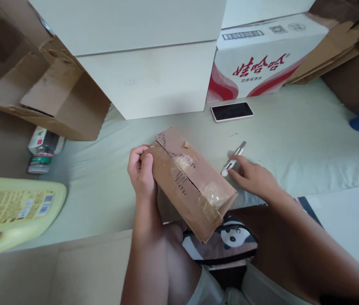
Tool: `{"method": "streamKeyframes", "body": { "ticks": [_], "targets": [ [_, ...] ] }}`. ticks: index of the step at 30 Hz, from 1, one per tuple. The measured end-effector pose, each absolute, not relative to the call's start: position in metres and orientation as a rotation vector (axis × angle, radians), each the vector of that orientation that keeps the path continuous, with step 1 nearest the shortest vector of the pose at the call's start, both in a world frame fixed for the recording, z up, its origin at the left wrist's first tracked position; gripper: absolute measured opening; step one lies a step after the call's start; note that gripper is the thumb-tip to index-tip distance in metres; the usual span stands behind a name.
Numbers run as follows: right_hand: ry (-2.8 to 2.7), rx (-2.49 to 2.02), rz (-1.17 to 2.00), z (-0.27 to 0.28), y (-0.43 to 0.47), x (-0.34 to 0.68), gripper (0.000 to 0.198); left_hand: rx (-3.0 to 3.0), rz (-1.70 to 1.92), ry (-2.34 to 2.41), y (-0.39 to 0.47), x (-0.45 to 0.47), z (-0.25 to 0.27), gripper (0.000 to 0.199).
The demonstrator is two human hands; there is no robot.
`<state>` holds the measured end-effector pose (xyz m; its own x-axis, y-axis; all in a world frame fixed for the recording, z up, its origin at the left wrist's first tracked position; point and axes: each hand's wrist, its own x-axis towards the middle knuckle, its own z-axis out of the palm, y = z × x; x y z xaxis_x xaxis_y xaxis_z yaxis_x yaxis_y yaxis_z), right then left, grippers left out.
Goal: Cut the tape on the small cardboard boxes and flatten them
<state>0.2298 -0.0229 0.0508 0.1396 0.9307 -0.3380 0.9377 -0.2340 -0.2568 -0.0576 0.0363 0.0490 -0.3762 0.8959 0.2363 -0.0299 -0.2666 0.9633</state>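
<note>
My left hand (143,171) is closed on the far left end of a brown cardboard box (195,169), thumb on its near face. Clear tape covers the box's seam and right end, and a torn patch and printed marks show on it. The box is tilted above my lap. My right hand (252,176) is at a white utility knife (229,165) on the pale green sheet (277,140). Thumb and index finger are apart at the knife's near side, touching or nearly touching it. The knife's blade is out and points away from me.
A phone (232,112) lies before a white-and-red carton (262,63). White boxes (154,80) stand at the back. On the left are an opened cardboard box (81,106), a plastic bottle (41,154) and a yellow jug (17,207). A panda-print bag (205,248) is at my lap.
</note>
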Motion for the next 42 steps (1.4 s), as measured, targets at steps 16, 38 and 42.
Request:
{"method": "streamKeyframes", "body": {
  "ticks": [16,38,42],
  "targets": [
    [2.304,1.838,-3.218,0.086,-0.052,0.245,0.022,1.025,1.865,1.509,0.032,-0.024,0.057,0.02],
    [2.42,2.633,-2.727,0.058,-0.055,0.255,0.039,1.149,1.918,1.632,0.031,0.025,0.051,0.018],
    [2.539,2.481,-2.712,0.066,-0.061,0.252,0.024,1.176,1.892,1.626,0.028,0.027,0.052,0.022]
  ]
}}
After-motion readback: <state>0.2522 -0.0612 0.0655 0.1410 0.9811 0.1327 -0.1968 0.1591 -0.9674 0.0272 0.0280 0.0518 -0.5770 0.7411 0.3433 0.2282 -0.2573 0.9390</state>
